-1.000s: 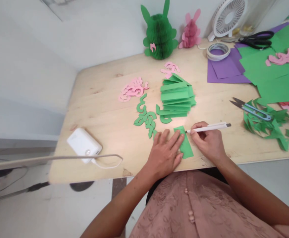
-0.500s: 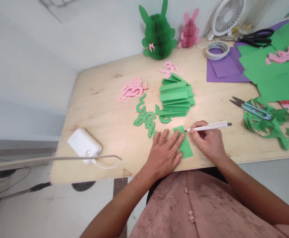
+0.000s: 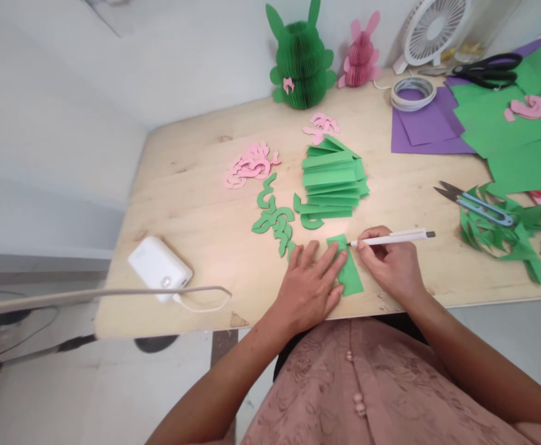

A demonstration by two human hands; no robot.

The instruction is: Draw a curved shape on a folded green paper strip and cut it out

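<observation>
A small green paper strip (image 3: pixel 352 278) lies near the table's front edge. My left hand (image 3: pixel 308 287) rests flat with fingers spread, its index and middle fingertips on the strip's left side. In my right hand (image 3: pixel 391 262) is a white pen (image 3: pixel 407 236), pinched between thumb and fingers, its dark tip at the strip's upper right edge. Faint curved lines show on the strip. Behind it stands a stack of folded green paper (image 3: pixel 330 179). Curved green cutouts (image 3: pixel 277 225) lie to the left, with pink cutouts (image 3: pixel 251 164) beyond them.
A white power bank (image 3: pixel 159 269) with a cable is at the left. Green scraps (image 3: pixel 520 235) and blue-handled snips (image 3: pixel 483 208) lie right. Along the back are a green paper rabbit (image 3: pixel 302 65), a pink one (image 3: pixel 360 59), tape (image 3: pixel 413 102), a fan (image 3: pixel 434 31) and black scissors (image 3: pixel 488 71).
The whole view has shifted slightly, so the table items appear a little further right. Both hands keep nearly the same pose, and the pen tip is still at the strip's edge.
</observation>
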